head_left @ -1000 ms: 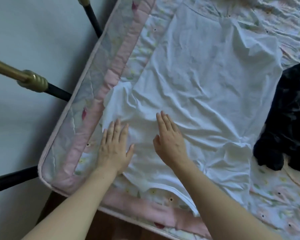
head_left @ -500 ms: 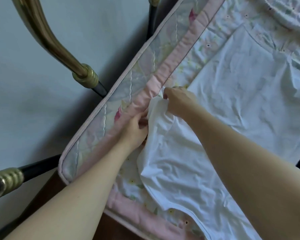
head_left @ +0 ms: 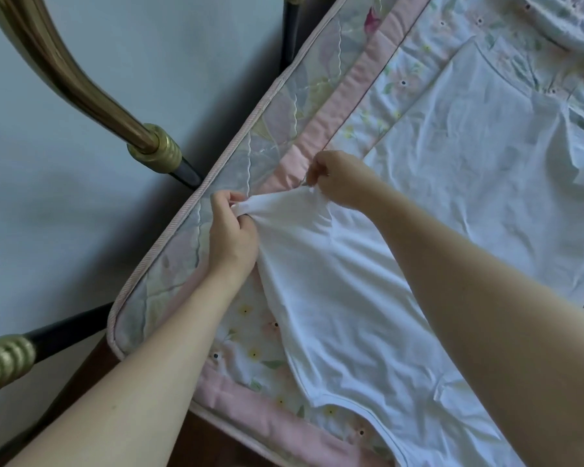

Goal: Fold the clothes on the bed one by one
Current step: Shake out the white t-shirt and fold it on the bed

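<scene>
White shirt (head_left: 351,298) sleeve pinched, L hand (head_left: 231,234) & R hand (head_left: 339,183)

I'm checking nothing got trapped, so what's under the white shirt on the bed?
The white shirt lies on the floral bedspread, which shows around its edges. Both the left hand and right hand lift one sleeve. Anything beneath the flat body is covered.

We see a plain white T-shirt (head_left: 435,203) lying on a pale bedsheet (head_left: 250,325) printed with small pink and yellow flowers and green leaves. The quilted mattress (head_left: 216,197) edge carries a muted pastel leaf pattern with pink piping and a solid pink band. The bed frame (head_left: 64,79) is brass-gold with black bars, against a pale grey-blue wall (head_left: 81,247).
</scene>
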